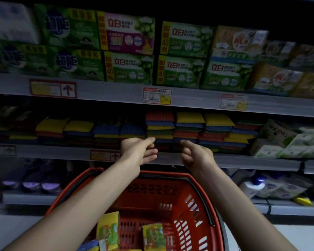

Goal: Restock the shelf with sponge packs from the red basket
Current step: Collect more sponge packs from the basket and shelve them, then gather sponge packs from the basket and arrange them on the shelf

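Stacks of sponge packs (pixel 159 126) in red, blue, yellow and green fill the middle shelf (pixel 252 163). Both my hands are raised in front of that shelf's edge, empty. My left hand (pixel 140 151) has its fingers loosely extended, fingertips close to the lowest packs of the centre stack. My right hand (pixel 194 153) hangs with relaxed, slightly curled fingers and touches nothing. Below them stands the red basket (pixel 194 201), with a few sponge packs (pixel 153 236) with yellow-green labels lying at its near end.
The upper shelf holds green and yellow soap boxes (pixel 181 57) above price tags (pixel 157 96). White tissue packs (pixel 286 142) sit right of the sponges. The bottom shelf carries purple items (pixel 38 180) on the left and white bottles (pixel 256 185) on the right.
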Motion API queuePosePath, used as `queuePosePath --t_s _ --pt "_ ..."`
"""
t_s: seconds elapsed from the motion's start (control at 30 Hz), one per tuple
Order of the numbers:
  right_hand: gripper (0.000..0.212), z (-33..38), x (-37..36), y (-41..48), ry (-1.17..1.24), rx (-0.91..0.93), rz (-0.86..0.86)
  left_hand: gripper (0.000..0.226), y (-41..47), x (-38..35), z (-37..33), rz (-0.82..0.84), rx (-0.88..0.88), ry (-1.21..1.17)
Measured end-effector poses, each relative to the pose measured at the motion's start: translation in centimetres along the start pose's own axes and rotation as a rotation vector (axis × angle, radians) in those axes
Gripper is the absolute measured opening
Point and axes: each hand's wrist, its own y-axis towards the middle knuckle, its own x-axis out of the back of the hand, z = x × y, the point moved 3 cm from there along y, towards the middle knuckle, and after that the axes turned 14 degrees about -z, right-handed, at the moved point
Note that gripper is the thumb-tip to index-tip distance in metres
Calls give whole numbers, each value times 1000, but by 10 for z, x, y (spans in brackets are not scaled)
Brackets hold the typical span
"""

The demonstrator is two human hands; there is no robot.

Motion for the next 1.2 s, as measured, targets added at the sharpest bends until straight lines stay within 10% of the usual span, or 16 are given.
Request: queuePosePath --t_s 0.5,0.7,0.9,1.2 --pt "27 -81 3 -47 -741 396 435 25 6 104 55 170 -535 829" --pt "34 -150 7 -23 -1407 589 574 34 24 143 115 238 -642 1272" --pt "57 -237 21 26 -1778 402 548 55 52 162 168 377 -679 1841" --pt "37 -328 37 90 -1534 -74 368 76 104 156 227 404 -522 1984"
